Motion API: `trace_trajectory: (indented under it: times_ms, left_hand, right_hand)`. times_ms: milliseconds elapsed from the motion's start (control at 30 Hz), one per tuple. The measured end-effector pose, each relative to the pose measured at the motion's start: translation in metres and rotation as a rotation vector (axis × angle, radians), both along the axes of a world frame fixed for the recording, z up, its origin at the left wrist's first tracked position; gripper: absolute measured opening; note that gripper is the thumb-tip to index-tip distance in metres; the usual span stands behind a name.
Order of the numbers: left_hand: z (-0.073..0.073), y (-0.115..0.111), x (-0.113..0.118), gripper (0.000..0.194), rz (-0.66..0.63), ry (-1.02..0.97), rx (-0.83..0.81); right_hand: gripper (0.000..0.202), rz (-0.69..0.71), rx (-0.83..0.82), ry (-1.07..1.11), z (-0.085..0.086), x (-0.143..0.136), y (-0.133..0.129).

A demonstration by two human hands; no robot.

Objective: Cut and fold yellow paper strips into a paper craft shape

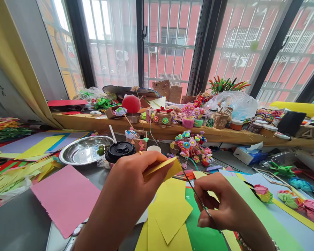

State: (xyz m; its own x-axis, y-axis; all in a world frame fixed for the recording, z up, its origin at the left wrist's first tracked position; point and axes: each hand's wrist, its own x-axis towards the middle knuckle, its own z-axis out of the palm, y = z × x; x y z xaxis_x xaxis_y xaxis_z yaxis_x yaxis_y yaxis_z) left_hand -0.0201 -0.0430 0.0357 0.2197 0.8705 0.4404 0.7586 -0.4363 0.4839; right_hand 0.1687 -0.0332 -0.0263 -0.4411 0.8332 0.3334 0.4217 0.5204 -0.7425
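Observation:
My left hand [136,177] is closed on a folded piece of yellow paper [176,167], pinched between thumb and fingers. In my right hand [219,202] is a pair of scissors [195,190], seen edge-on, with the thin blades slanting up to the lower right edge of that paper. Whether the blades are apart cannot be made out. Below both hands lie several yellow paper sheets [170,212], one turned so that its corner points at me. A green sheet [199,223] lies partly under them.
A pink square [66,198] lies left of my left arm. Beyond it stand a steel plate [81,148] and a black-lidded cup [120,150] with a straw. Crocheted flowers [189,144] are behind my hands. Paper flowers [263,193] lie at right. A crowded ledge [115,123] runs below the windows.

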Motion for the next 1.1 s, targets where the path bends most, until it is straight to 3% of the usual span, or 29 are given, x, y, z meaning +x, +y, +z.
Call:
trace_trajectory:
  times_ms: [1100]
  left_hand:
    - [-0.0057,0.0024,0.0002,0.023,-0.024,-0.058,0.023]
  right_hand:
    - [0.056,0.022,0.017,0.022,0.0007,-0.0006,0.0008]
